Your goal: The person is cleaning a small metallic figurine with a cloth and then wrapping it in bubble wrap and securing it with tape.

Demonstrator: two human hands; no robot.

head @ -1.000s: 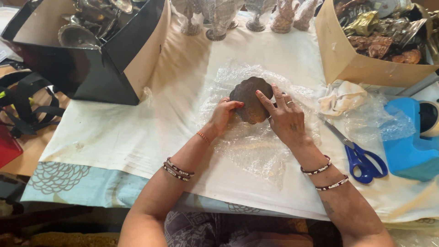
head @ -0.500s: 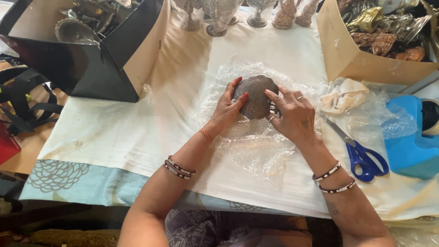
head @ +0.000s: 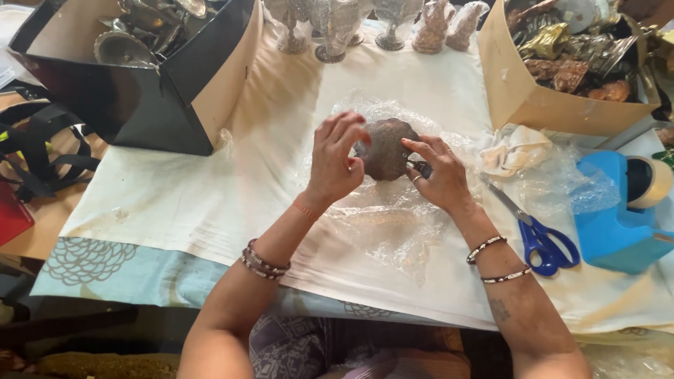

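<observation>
Head view: our two hands now hold the brown scalloped metal dish (head: 386, 149) raised on edge above the sheet of bubble wrap (head: 382, 224), where half a second ago it lay cupped low between them. Our left hand (head: 335, 163) grips its left rim, fingers curled; our right hand (head: 439, 177) pinches the right rim. We count one pair of blue scissors (head: 544, 242), one blue tape dispenser (head: 618, 224) and two boxes on the tabletop (head: 175, 203).
</observation>
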